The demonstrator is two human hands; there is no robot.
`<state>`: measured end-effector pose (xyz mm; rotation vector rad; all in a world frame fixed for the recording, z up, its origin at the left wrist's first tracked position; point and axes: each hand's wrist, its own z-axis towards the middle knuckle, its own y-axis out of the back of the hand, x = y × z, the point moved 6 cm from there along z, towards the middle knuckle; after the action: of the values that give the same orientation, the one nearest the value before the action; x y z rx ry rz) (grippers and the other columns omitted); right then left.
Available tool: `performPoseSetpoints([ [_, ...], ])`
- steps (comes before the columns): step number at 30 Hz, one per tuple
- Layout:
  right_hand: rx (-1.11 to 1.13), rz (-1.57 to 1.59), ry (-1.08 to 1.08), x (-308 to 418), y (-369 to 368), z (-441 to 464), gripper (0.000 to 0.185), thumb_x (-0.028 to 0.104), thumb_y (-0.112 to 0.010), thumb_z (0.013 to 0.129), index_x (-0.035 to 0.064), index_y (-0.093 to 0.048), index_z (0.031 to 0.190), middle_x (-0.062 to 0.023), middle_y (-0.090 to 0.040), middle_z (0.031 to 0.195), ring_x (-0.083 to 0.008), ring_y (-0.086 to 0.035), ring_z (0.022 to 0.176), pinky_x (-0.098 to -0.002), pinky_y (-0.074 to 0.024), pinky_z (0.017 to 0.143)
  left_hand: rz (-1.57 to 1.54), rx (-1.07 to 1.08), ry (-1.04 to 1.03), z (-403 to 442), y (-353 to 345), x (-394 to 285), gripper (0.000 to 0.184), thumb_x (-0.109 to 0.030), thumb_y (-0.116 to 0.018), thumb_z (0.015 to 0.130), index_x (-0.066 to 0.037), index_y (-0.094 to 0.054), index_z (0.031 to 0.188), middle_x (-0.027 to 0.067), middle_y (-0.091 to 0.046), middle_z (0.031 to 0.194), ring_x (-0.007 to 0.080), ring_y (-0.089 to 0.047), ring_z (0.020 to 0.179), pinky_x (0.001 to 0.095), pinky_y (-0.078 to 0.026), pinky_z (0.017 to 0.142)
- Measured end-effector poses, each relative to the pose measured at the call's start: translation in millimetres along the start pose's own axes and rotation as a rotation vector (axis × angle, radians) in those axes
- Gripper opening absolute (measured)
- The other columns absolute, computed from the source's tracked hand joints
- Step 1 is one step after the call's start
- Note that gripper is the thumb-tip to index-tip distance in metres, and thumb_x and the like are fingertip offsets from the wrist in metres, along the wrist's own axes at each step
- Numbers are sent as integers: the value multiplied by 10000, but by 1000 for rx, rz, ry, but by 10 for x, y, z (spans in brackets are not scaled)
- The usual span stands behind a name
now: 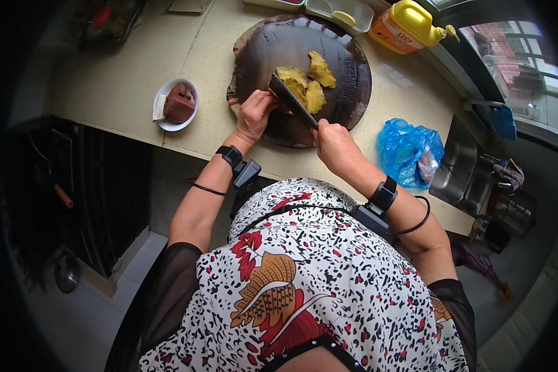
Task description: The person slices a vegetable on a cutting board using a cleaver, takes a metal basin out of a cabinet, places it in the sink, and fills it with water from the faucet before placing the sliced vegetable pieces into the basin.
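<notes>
A dark round chopping board [260, 56] lies on the counter with several flat yellow pieces [315, 96] on it. My right hand [336, 146] is closed round the handle end of a dark-bladed knife [293, 101], which slants up and left over the board. At the board's near left part, my left hand [255, 113] has its fingers pressed together close to the blade's left side. Whatever those fingers hold is mostly hidden; a small yellowish bit shows near the fingertips.
A white bowl [190, 118] with a dark red block stands left of the board. To the right are a blue plastic bag [398, 146] and a sink [459, 164]. A yellow bottle [405, 28] and a white container [316, 7] stand behind, near the window.
</notes>
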<state>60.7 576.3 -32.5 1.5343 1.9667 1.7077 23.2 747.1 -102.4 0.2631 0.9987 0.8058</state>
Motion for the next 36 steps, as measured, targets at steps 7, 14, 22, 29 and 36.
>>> performPoseSetpoints([
  [7,10,-42,13,56,-22,63,191,74,-495,872,-89,-545,785,-293,-605,713,-438,-624,720,-487,-501,655,-63,25,81,-72,-66,135,161,62,-650,695,9,-589,834,136,-574,823,325,-582,787,374,-483,674],
  [14,-19,-30,38,117,-5,159,166,46,-511,835,-95,-560,762,-300,-600,717,-443,-620,719,-488,-505,652,-84,40,78,-59,-80,150,170,61,-643,703,4,-593,855,139,-574,829,329,-577,789,378,-480,683],
  [22,-92,18,109,246,-106,550,125,8,-538,779,-83,-590,711,-298,-596,717,-450,-617,728,-484,-509,657,-61,32,91,-76,-63,144,174,49,-651,710,-15,-601,864,134,-590,840,327,-588,801,378,-487,699],
  [29,-59,-45,73,180,-99,233,75,-27,-517,723,-64,-573,688,-281,-607,722,-439,-627,717,-475,-517,645,-84,-4,94,-93,-67,167,161,36,-661,713,-16,-606,855,131,-596,823,327,-592,777,376,-490,681],
  [36,-191,-11,242,318,-209,559,74,-14,-529,707,-65,-582,696,-267,-594,700,-427,-616,700,-460,-515,651,-61,-3,103,-94,-65,192,147,27,-655,722,-12,-610,857,147,-588,811,336,-589,758,381,-489,668],
])
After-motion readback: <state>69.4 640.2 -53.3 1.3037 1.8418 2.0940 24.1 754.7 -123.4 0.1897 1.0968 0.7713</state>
